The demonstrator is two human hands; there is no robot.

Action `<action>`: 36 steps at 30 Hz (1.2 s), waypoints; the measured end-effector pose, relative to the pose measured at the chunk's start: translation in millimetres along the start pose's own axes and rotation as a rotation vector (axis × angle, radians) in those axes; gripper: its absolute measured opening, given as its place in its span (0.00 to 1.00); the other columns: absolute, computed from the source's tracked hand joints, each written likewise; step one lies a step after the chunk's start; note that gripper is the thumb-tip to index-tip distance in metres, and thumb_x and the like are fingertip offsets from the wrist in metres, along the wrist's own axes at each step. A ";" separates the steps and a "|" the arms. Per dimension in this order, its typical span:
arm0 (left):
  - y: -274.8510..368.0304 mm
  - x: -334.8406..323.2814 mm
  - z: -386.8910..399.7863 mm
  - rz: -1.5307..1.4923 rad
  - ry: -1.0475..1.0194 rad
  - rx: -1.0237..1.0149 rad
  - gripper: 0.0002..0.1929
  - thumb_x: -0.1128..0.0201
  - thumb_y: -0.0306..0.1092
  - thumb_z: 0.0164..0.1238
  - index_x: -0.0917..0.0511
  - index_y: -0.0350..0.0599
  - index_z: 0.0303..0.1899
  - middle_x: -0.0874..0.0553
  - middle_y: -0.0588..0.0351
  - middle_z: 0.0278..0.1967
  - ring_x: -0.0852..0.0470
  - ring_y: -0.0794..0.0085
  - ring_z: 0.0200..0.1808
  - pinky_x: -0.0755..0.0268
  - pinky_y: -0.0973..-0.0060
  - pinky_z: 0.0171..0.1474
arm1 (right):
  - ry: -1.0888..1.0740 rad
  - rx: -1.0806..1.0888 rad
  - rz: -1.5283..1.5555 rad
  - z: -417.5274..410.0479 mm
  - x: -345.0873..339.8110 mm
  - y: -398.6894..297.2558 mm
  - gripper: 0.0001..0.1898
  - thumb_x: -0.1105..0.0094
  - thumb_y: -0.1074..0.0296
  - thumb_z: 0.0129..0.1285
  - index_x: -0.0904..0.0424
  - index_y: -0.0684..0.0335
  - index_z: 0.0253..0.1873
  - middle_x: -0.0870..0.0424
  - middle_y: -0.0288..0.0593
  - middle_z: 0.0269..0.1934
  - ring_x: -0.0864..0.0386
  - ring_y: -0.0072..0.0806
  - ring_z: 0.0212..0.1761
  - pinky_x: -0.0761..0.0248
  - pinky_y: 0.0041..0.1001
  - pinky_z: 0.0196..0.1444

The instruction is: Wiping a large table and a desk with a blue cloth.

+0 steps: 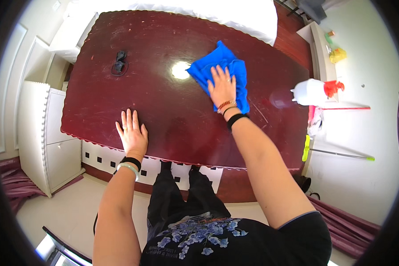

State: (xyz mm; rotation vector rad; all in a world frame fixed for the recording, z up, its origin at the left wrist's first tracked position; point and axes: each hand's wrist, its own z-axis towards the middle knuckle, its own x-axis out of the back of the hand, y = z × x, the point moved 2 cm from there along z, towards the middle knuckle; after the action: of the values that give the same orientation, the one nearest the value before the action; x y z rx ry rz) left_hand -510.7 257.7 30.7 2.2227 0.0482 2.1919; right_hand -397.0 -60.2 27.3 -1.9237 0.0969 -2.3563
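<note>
My right hand (pixel 223 87) lies flat on a crumpled blue cloth (pixel 239 71), its fingers spread and pressing it against the table. Under the cloth is the dark red, glossy wooden table (pixel 159 113) with scalloped edges. My left hand (pixel 133 134) rests palm down on bare tabletop near the front edge, fingers apart, holding nothing. Toward the table's right end stands a white spray bottle (pixel 309 92) with a red trigger head. A small black corded item (pixel 119 64) sits on the left part of the table; its exact kind is unclear.
A white-covered surface (pixel 193 7) adjoins the table's far edge. At left stands a white cabinet (pixel 63 133). Past the right end, a green-tipped pole (pixel 342 154) leans by the wall, and a yellow bag (pixel 337 55) sits on a ledge. Purple curtains (pixel 349 222) hang at lower right.
</note>
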 end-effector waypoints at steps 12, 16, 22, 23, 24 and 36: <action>12.3 -6.0 1.9 0.160 -0.089 0.070 0.29 0.53 0.44 0.75 0.44 0.48 0.74 0.47 0.54 0.76 0.54 0.59 0.78 0.61 0.45 0.75 | -0.140 0.006 0.146 -193.0 58.9 -18.8 0.28 0.39 0.57 0.62 0.31 0.53 0.67 0.35 0.40 0.69 0.42 0.46 0.74 0.47 0.55 0.71; 49.6 4.1 -14.8 0.060 -0.056 0.109 0.30 0.51 0.45 0.74 0.44 0.49 0.74 0.50 0.51 0.77 0.56 0.57 0.78 0.59 0.44 0.74 | -0.156 0.029 0.165 -223.3 66.6 -10.6 0.29 0.38 0.57 0.62 0.32 0.53 0.68 0.35 0.40 0.70 0.42 0.46 0.74 0.47 0.56 0.70; 137.3 -2.8 -59.7 -0.202 0.053 -0.069 0.32 0.45 0.43 0.71 0.43 0.48 0.73 0.48 0.47 0.76 0.53 0.54 0.78 0.64 0.39 0.73 | -0.151 0.088 0.171 -209.2 65.6 4.5 0.31 0.36 0.56 0.60 0.32 0.52 0.68 0.35 0.39 0.70 0.42 0.45 0.74 0.48 0.57 0.70; 147.3 -4.2 -62.4 -0.218 0.043 -0.060 0.31 0.46 0.43 0.72 0.43 0.48 0.73 0.48 0.48 0.76 0.54 0.54 0.78 0.65 0.39 0.73 | -0.150 0.090 0.170 -203.4 65.1 7.2 0.31 0.37 0.57 0.61 0.32 0.52 0.68 0.35 0.39 0.70 0.42 0.45 0.74 0.49 0.56 0.70; 155.3 -6.0 -64.9 -0.218 0.036 -0.060 0.31 0.46 0.44 0.72 0.43 0.49 0.73 0.48 0.48 0.76 0.54 0.54 0.78 0.65 0.39 0.73 | -0.153 0.094 0.171 -196.9 64.3 10.6 0.31 0.37 0.57 0.61 0.32 0.52 0.68 0.35 0.39 0.70 0.42 0.45 0.74 0.49 0.56 0.70; 169.5 2.8 -65.2 -0.186 -0.083 -0.035 0.33 0.47 0.49 0.71 0.41 0.44 0.72 0.46 0.45 0.75 0.55 0.51 0.78 0.68 0.39 0.73 | -0.052 0.071 0.055 -70.4 34.6 62.8 0.27 0.43 0.54 0.65 0.32 0.53 0.68 0.34 0.38 0.70 0.42 0.43 0.74 0.50 0.55 0.71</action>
State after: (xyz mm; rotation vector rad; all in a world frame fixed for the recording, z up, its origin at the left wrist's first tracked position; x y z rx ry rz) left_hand -574.4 87.9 40.4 2.1903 0.2044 1.9887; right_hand -470.5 -127.5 39.8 -1.9230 0.0607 -2.2417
